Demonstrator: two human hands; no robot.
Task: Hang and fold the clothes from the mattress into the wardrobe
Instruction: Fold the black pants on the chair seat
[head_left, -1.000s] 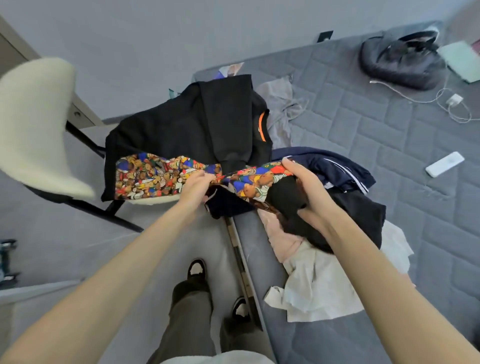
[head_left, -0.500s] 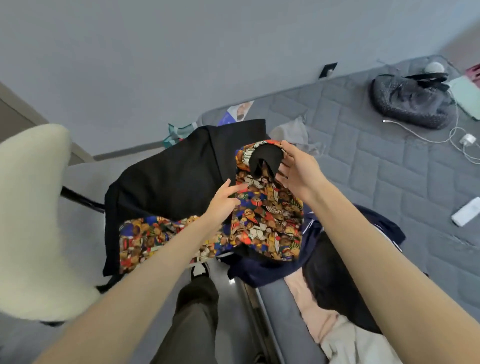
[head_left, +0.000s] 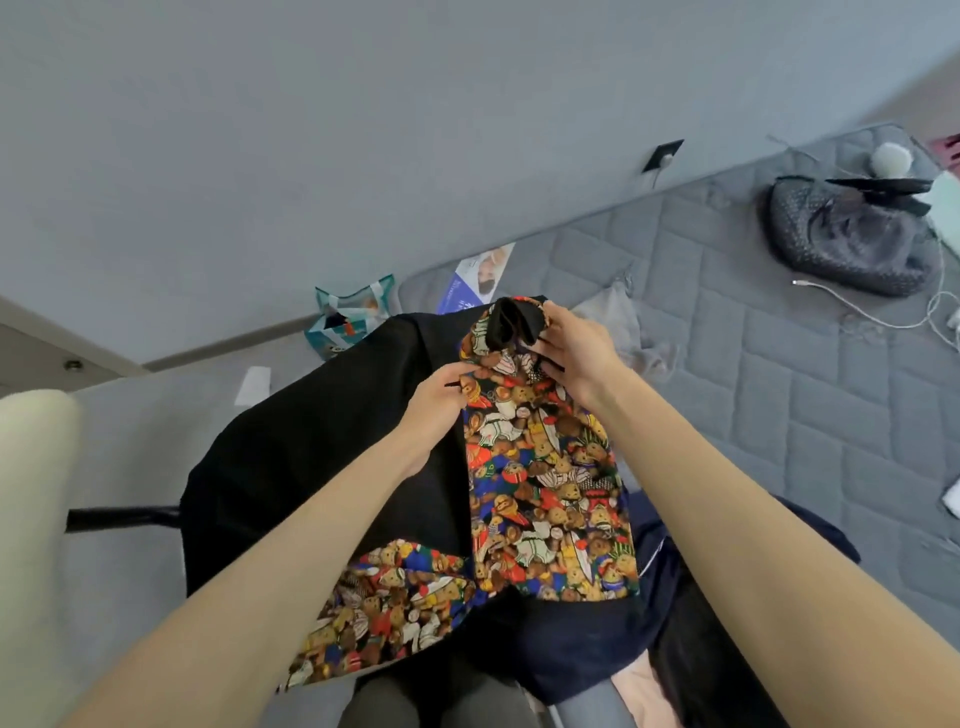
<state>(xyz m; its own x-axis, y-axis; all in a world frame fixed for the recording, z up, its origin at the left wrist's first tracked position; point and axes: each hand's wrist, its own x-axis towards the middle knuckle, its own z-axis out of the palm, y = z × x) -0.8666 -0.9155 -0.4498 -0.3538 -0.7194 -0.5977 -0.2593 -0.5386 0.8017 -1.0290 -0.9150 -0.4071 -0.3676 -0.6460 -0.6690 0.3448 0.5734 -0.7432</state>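
A garment with a colourful teddy-bear print (head_left: 545, 483) hangs in front of me, held up by both hands. My right hand (head_left: 571, 348) grips its top, where black lining shows. My left hand (head_left: 436, 395) pinches its left edge just below. A second printed part (head_left: 384, 597) trails down to the lower left. Behind it a black garment (head_left: 311, 441) drapes over a chair. Dark navy clothing (head_left: 587, 639) and a pale pink piece (head_left: 644, 691) lie on the grey quilted mattress (head_left: 753, 374) under my right arm.
A cream chair back (head_left: 36, 519) stands at the left. A black bag (head_left: 852, 234), white cables (head_left: 883, 317) and a grey cloth (head_left: 623, 322) lie on the mattress. A teal bag (head_left: 353, 317) and a leaflet (head_left: 478, 275) sit by the grey wall.
Both hands have lifted the printed garment up off the pile on the mattress. It now hangs lengthwise. My left hand has closed on its edge.
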